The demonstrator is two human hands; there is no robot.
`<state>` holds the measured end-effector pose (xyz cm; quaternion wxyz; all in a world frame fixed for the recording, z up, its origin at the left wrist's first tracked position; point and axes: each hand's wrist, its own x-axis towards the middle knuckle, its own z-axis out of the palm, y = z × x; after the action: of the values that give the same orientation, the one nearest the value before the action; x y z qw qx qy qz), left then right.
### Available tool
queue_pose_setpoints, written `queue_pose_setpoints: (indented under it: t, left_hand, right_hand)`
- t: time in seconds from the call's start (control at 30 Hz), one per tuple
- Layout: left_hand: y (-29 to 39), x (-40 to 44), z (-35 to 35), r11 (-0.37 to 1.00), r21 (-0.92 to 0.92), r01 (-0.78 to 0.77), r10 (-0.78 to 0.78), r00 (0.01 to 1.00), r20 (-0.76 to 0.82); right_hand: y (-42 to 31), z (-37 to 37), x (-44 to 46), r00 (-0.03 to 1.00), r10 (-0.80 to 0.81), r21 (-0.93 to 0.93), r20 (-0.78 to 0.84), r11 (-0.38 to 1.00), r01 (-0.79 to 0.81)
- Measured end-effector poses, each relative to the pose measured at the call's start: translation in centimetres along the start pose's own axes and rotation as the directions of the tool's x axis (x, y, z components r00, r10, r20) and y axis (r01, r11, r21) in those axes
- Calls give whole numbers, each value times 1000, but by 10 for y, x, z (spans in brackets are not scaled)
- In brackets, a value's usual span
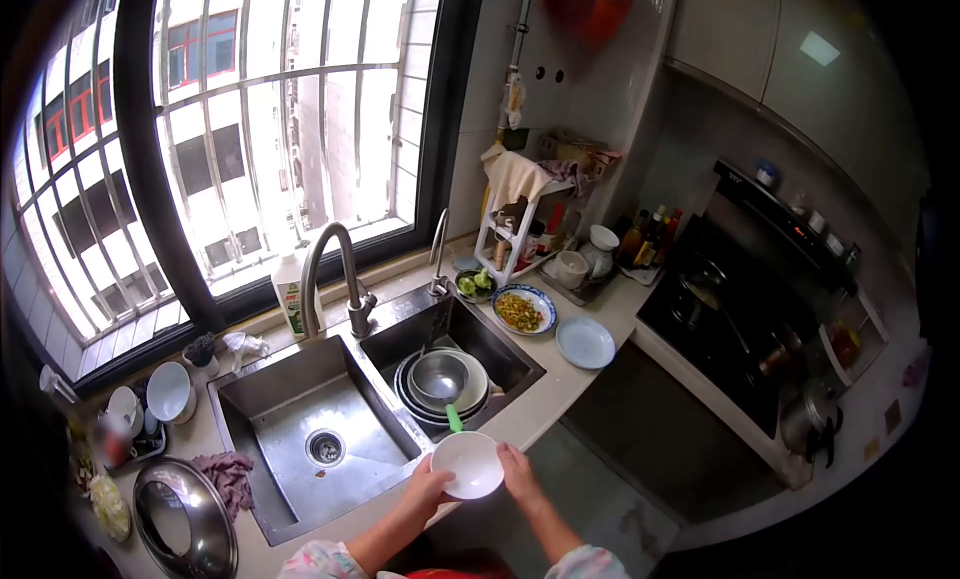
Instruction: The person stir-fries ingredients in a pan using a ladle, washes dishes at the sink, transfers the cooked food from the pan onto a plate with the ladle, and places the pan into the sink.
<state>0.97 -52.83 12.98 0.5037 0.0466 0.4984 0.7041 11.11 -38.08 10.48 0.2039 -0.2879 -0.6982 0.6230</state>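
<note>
A small white bowl (468,466) is held between my two hands in front of the sink's near edge. My left hand (431,482) grips its left rim, with the thumb over the edge. On the opposite side, my right hand (518,471) has its fingers closed on the rim. Just beyond the bowl, a green handle (454,419) sticks out of the right basin. In that basin, a metal bowl (440,377) rests on stacked bowls and basins. The left sink basin (290,479) has a drain (325,447) with small food bits near it.
A curved faucet (318,254) rises behind the basins. Right of the sink stand a plate of chopped food (523,310) and a pale blue plate (585,343). A metal lid (215,524) and a purple cloth (228,479) lie at left. A black stove (700,329) is at right.
</note>
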Motion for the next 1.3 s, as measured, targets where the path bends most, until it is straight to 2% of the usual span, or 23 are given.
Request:
queue_pose_setpoints:
  t: [0.03, 0.13, 0.17, 0.2, 0.33, 0.37, 0.4, 0.47, 0.53, 0.57, 0.7, 0.8, 0.83, 0.93, 0.97, 1.07, 1.1, 1.2, 1.23, 1.27, 1.3]
  left_hand:
    - [2, 16, 0, 1000, -8, -13, 13, 1000, -27]
    - [19, 54, -11, 993, -57, -101, 98, 994, -51]
    - [22, 68, -15, 989, -74, -125, 112, 981, -157]
    - [28, 81, -20, 984, -83, -156, 137, 971, -197]
    - [67, 117, -11, 958, -111, -264, 198, 891, -408]
    - [74, 129, -7, 951, -109, -291, 210, 859, -467]
    - [81, 139, -5, 944, -101, -313, 216, 824, -524]
    - [93, 167, -8, 929, -115, -353, 237, 802, -548]
    - [103, 193, -7, 915, -139, -379, 229, 772, -593]
    - [107, 206, -9, 908, -154, -390, 227, 766, -602]
    - [112, 243, -19, 882, -224, -414, 191, 750, -634]
    - [118, 262, -17, 878, -230, -419, 178, 733, -657]
    - [117, 266, -18, 876, -240, -418, 168, 732, -660]
    - [112, 271, -19, 886, -236, -398, 144, 722, -677]
    - [112, 271, -20, 892, -228, -391, 139, 716, -684]
    - [109, 265, -22, 888, -254, -383, 135, 747, -651]
    - [104, 262, -24, 884, -252, -393, 147, 747, -649]
    - [93, 248, -33, 861, -298, -412, 124, 739, -662]
    - [92, 241, -32, 865, -308, -396, 83, 719, -690]
    - [86, 231, -36, 788, -378, -487, 168, 760, -628]
    - [78, 227, -46, 743, -438, -507, 150, 763, -629]
  right_hand:
    - [1, 1, 23, 998, -67, 84, 0, 994, 67]
    - [-14, -6, 83, 982, 173, 127, 73, 975, -181]
    - [-6, -6, 113, 988, 117, 81, 102, 989, -125]
    - [0, -4, 146, 988, 79, 52, 131, 995, -86]
    - [5, 12, 281, 979, 36, -158, 198, 987, -4]
    - [30, 25, 324, 970, -198, -199, 140, 954, 224]
    - [53, 38, 359, 903, -422, -241, 83, 871, 429]
    - [14, 45, 389, 951, -246, -237, 188, 928, 287]
    - [4, 53, 417, 927, -274, -285, 255, 895, 343]
    - [37, 70, 440, 783, -606, -371, 138, 702, 608]
    - [28, 65, 436, 707, -611, -416, 358, 573, 706]
    - [27, 64, 433, 592, -616, -482, 519, 361, 798]
    - [27, 67, 434, 552, -672, -484, 494, 315, 817]
    - [21, 61, 441, 519, -629, -583, 578, 126, 802]
    - [21, 65, 447, 455, -707, -608, 542, 45, 793]
    - [28, 74, 464, 499, -599, -667, 626, -80, 741]
    - [33, 77, 468, 464, -627, -638, 626, -70, 766]
    - [34, 78, 467, 645, -619, -667, 447, 250, 702]
    - [31, 76, 468, 741, -587, -651, 326, 428, 626]
    - [17, 73, 464, 860, -445, -597, 248, 630, 498]
    - [26, 79, 467, 869, -457, -615, 190, 635, 468]
